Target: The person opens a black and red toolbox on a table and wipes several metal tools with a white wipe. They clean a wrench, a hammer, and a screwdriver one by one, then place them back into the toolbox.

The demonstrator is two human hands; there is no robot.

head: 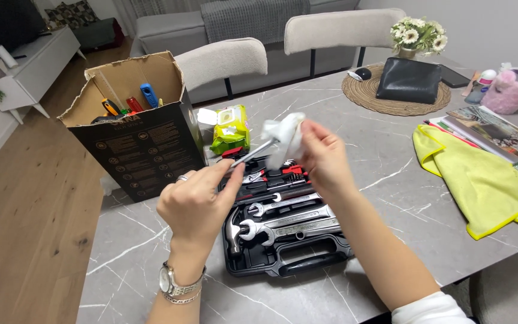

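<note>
My left hand (196, 201) pinches the lower end of a slim metal tool (252, 153) and holds it slanted above an open black tool case (307, 264). At the tool's upper end, my right hand (325, 156) grips a white wipe (283, 138) wrapped around it. The case holds several wrenches (289, 225), a hammer (233, 231) and red-handled pieces. A watch is on my left wrist and a ring on one finger.
An open cardboard box (145, 150) with screwdrivers stands at the left table edge. A green wipes pack (231, 129) lies behind the case. A yellow cloth (481, 180), magazines (496, 132), black pouch (409, 80) on a woven mat, and flowers (418, 33) are to the right. Two chairs (226, 60) stand behind the table.
</note>
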